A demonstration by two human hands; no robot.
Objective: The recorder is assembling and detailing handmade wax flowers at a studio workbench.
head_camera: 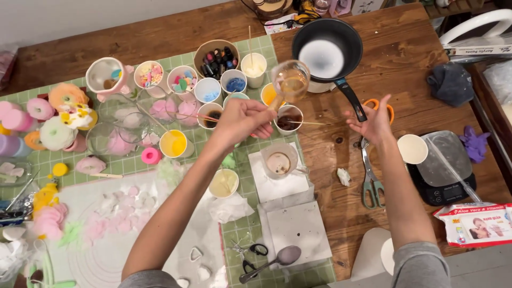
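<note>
My left hand (pixel 242 121) grips the handle of a clear glass measuring cup (pixel 290 81) and lifts it above the table; the cup holds a little yellowish liquid and is blurred. My right hand (pixel 373 121) hovers open with fingers spread, just below the black handle of a dark pan (pixel 328 49) holding white melted liquid. Below the lifted cup stand small paper cups, one with dark brown liquid and a wooden stick (pixel 289 118). A glass cup with a brown ring inside (pixel 279 161) rests on a white paper towel.
Several cups of coloured wax and pigments (pixel 182 81) crowd a green grid mat (pixel 241 234). Flower-shaped pieces (pixel 64 120) lie at the left. Orange-handled scissors (pixel 372 176), a digital scale (pixel 442 170) with a white cup, a wipes pack (pixel 476 224), a spoon (pixel 273 261) and white slabs sit nearby.
</note>
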